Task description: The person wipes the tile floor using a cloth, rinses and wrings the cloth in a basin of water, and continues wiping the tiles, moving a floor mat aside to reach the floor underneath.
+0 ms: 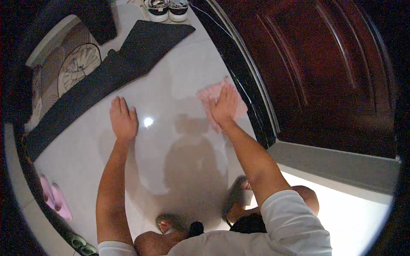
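Observation:
My right hand (225, 107) lies palm down on a pink cloth (239, 104), holding it pressed against the glossy pale tile floor (189, 76). The cloth is spread out beneath the palm and partly hidden by it, close to the dark border strip on the right. To the left, my left hand (123, 121) rests flat on the bare tile with nothing in it. Its fingers point forward and the thumb stands a little apart. Just beyond those fingertips runs the edge of a dark grey mat (105, 78), which looks folded or overlapped.
A reddish-brown glossy panel (320, 64) rises on the right behind a metal track (253, 68). Shoes (168, 11) stand at the far end. A patterned rug (78, 65) lies beyond the mat. Pink slippers (56, 198) and green footwear (83, 245) are at left.

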Motion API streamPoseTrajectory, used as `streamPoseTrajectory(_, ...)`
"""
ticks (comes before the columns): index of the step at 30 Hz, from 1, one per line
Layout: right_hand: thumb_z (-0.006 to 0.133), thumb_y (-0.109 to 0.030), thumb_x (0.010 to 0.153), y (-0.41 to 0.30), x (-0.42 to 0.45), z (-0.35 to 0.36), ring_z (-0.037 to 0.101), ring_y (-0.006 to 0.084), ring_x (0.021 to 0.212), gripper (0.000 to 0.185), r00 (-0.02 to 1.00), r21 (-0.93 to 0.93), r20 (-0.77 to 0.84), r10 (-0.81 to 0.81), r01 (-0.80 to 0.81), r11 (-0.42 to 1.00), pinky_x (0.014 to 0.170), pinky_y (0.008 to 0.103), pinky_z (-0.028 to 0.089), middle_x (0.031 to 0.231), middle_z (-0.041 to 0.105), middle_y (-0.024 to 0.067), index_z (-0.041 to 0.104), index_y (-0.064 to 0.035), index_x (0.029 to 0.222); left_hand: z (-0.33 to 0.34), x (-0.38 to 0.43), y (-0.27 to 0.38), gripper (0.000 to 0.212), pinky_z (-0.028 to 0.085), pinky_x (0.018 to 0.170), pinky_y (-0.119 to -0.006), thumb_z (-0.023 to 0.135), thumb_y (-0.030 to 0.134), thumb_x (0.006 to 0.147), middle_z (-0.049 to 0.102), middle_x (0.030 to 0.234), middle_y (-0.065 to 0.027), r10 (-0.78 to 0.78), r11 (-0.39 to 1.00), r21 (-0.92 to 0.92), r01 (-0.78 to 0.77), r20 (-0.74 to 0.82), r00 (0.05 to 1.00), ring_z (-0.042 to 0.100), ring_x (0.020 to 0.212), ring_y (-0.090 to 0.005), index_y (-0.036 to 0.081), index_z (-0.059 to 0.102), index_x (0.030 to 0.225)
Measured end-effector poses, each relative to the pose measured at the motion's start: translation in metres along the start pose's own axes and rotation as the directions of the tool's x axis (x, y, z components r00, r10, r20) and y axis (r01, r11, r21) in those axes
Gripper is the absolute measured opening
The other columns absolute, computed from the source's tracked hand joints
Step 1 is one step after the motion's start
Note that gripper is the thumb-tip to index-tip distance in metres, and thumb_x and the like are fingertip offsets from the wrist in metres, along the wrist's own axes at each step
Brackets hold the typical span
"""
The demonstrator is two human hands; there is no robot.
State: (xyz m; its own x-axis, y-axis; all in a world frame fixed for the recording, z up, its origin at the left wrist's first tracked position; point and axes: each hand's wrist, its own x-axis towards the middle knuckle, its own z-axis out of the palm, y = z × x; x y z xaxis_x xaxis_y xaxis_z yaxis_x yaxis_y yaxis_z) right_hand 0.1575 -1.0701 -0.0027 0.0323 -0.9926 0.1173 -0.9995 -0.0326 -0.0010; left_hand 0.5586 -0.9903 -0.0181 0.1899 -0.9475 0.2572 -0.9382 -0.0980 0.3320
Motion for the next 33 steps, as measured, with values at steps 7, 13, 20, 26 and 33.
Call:
streamPoseTrajectory(7, 0.056, -0.053, 0.100, -0.016, 0.100, -0.023, 0.022, 0.0447, 0.158, 0.088, 0.978, 0.037, -0.010, -0.209, 0.210, 0.977, 0.130, 0.0547, 0.014, 0.168, 0.030, 0.0295, 0.031, 0.0043, 0.162, -0.019, -0.012, 0.020, 0.064, 0.024, 0.128, -0.054, 0.053, 0.028, 0.105, 0.038, 0.165, -0.0259, -0.001, 0.998, 0.056, -0.002, 0.056, 0.998, 0.032, 0.155, -0.0420, -0.007, 0.040, 0.156)
streamPoseTrajectory(13, 0.059, -0.050, 0.099, -0.074, 0.064, -0.042, 0.030, 0.0460, 0.155, 0.084, 0.870, 0.073, -0.099, -0.482, 0.490, 0.869, 0.128, 0.0571, 0.018, 0.163, 0.038, 0.0292, 0.038, 0.0060, 0.158, -0.038, -0.028, 0.027, 0.063, 0.024, 0.127, -0.053, 0.054, 0.026, 0.104, 0.038, 0.165, -0.0252, 0.014, 0.999, 0.042, -0.015, 0.030, 0.999, 0.033, 0.155, -0.0415, -0.007, 0.041, 0.156)
streamPoseTrajectory(20, 0.062, -0.052, 0.096, -0.120, -0.042, -0.065, 0.030, 0.0462, 0.155, 0.089, 0.807, 0.336, -0.009, -0.591, 0.559, 0.758, 0.130, 0.0566, 0.016, 0.164, 0.035, 0.0309, 0.037, 0.0062, 0.159, -0.039, -0.026, 0.017, 0.062, 0.025, 0.128, -0.051, 0.056, 0.025, 0.103, 0.039, 0.165, -0.0251, -0.002, 0.999, 0.046, -0.001, 0.064, 0.998, 0.033, 0.155, -0.0403, -0.008, 0.043, 0.154)
streamPoseTrajectory(26, 0.059, -0.055, 0.098, 0.000, 0.011, -0.018, 0.025, 0.0468, 0.157, 0.092, 0.974, 0.066, -0.106, -0.201, 0.209, 0.976, 0.130, 0.0558, 0.016, 0.167, 0.030, 0.0302, 0.031, 0.0057, 0.161, -0.026, -0.015, 0.036, 0.062, 0.025, 0.128, -0.051, 0.057, 0.027, 0.103, 0.040, 0.164, -0.0245, 0.004, 1.000, -0.031, -0.002, 0.034, 0.999, 0.034, 0.154, -0.0402, -0.006, 0.044, 0.155)
streamPoseTrajectory(33, 0.064, -0.054, 0.094, -0.063, 0.009, -0.049, 0.026, 0.0477, 0.155, 0.094, 0.977, 0.139, -0.026, -0.211, 0.212, 0.967, 0.128, 0.0569, 0.019, 0.166, 0.032, 0.0291, 0.033, 0.0057, 0.160, -0.032, -0.024, 0.029, 0.062, 0.028, 0.126, -0.052, 0.057, 0.027, 0.102, 0.042, 0.162, -0.0245, 0.004, 0.999, 0.045, -0.004, 0.000, 1.000, 0.037, 0.151, -0.0424, -0.005, 0.046, 0.154)
